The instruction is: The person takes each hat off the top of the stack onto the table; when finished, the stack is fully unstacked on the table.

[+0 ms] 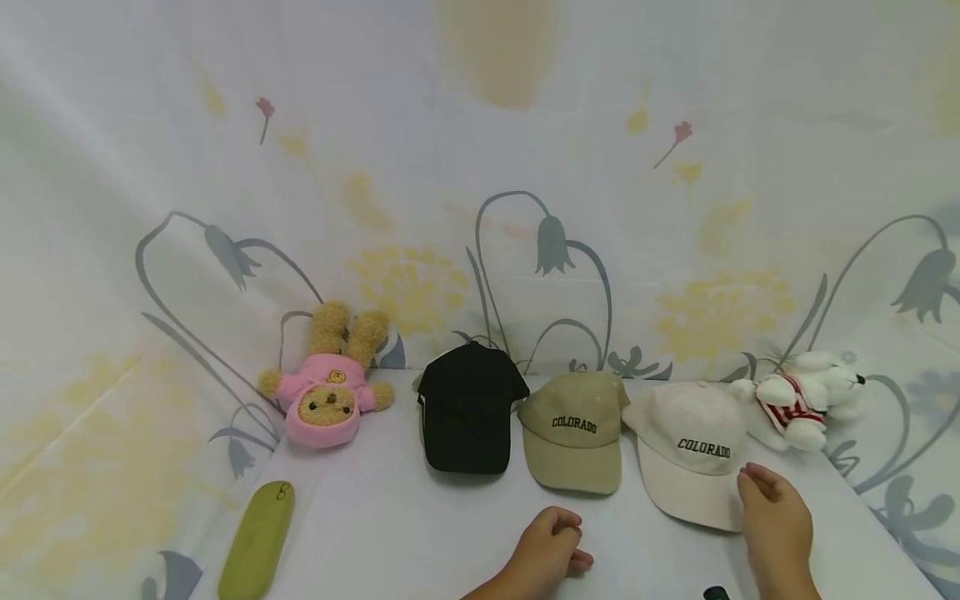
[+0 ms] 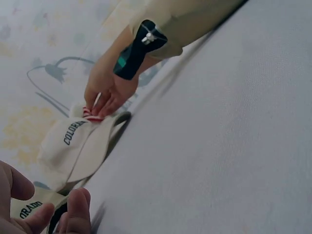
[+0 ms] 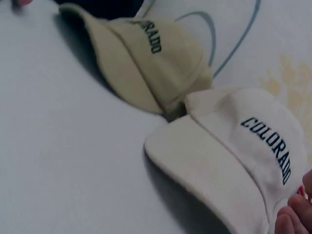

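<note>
A cream cap (image 1: 693, 450) with dark COLORADO lettering lies brim forward at the right of the row. Close by its right side is my right hand (image 1: 776, 521), fingers loosely bent, fingertips right at the cap's edge. In the right wrist view, those fingers (image 3: 292, 217) overlap the cap's side at the lower corner. My left hand (image 1: 546, 546) hovers in front of a tan COLORADO cap (image 1: 573, 433), fingers loosely curled with nothing between them. Left of that cap, a black cap (image 1: 471, 412) lies with its brim toward me.
Behind the cream cap sits a white plush toy (image 1: 798, 400) in red stripes. A pink-hooded plush bear (image 1: 326, 392) lies at the back left. A yellow-green object (image 1: 257, 537) marked 8 lies front left. A small dark object (image 1: 716, 593) shows at the front edge. Patterned cloth (image 1: 420, 167) hangs behind.
</note>
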A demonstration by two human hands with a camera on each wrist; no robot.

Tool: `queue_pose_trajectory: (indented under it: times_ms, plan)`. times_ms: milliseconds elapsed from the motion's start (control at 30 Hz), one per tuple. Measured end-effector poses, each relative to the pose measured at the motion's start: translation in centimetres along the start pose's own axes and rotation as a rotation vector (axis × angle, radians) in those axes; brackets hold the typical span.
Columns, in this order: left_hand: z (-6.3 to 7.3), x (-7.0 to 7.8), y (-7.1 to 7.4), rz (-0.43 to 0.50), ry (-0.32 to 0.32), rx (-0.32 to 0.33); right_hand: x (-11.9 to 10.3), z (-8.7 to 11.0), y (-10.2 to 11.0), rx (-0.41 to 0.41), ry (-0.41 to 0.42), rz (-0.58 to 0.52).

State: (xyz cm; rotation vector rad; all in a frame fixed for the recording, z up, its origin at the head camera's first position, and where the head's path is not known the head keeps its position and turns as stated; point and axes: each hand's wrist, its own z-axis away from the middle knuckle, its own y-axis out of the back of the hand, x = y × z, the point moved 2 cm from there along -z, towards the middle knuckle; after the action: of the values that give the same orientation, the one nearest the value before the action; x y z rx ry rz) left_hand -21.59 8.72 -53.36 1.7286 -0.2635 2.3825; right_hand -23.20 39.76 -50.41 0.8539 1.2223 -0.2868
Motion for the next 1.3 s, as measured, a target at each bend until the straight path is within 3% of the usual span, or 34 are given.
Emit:
queue_pose_trajectory:
  times_ms: [133,233,433,567,733,1033,1300]
  plan:
    - [0.4,0.0,2.0,0.01,-0.011,0.0,-0.9,1.4,-0.8,-0.046,-0.042,-0.199]
    - [0.5,0.3,3.3,-0.007,-0.024,0.018,-1.4,2.6,-1.9,-0.1,-0.038,-0.257]
    - [0.0,1.0,6.1,-0.038,-0.07,0.091,-2.4,5.2,-4.7,-0.207,0.085,-0.201]
    - [-0.1,1.2,7.9,-0.049,-0.11,0.149,-2.7,6.7,-6.5,-0.255,0.105,-0.229]
    - [0.1,1.3,9.6,-0.038,-0.113,0.191,-3.1,8.1,-8.4,-0.324,0.121,-0.214]
    - [-0.2,1.7,13.3,-0.019,-0.136,0.243,-5.0,9.0,-11.5,-0.436,0.261,-0.126]
    - [-0.2,2.5,15.9,0.006,-0.168,0.271,-6.2,9.9,-14.3,-0.495,0.281,-0.118]
